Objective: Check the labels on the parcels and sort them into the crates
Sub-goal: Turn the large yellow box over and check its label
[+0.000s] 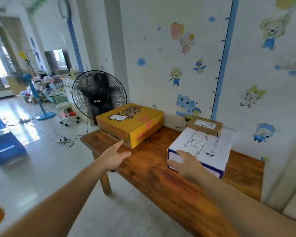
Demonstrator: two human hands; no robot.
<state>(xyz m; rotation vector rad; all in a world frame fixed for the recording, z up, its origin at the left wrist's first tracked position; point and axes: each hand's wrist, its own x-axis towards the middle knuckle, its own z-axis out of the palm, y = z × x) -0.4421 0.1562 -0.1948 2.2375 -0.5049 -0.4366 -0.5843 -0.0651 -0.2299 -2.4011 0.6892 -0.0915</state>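
Head view: three parcels stand on the wooden surface (152, 170) against the wall, each with one white label on top. The large flat yellow box (140, 129) is at the left end. The white box (210, 151) with dark blue edges is to the right, with the small brown box (206, 127) just behind it. The right hand (184, 162) grips the white box's near corner. The left hand (114, 156) is spread, fingers straight, near the yellow box; contact cannot be told. Two fans: a black fan (98, 94) behind the surface, a blue fan (31, 86) further off.
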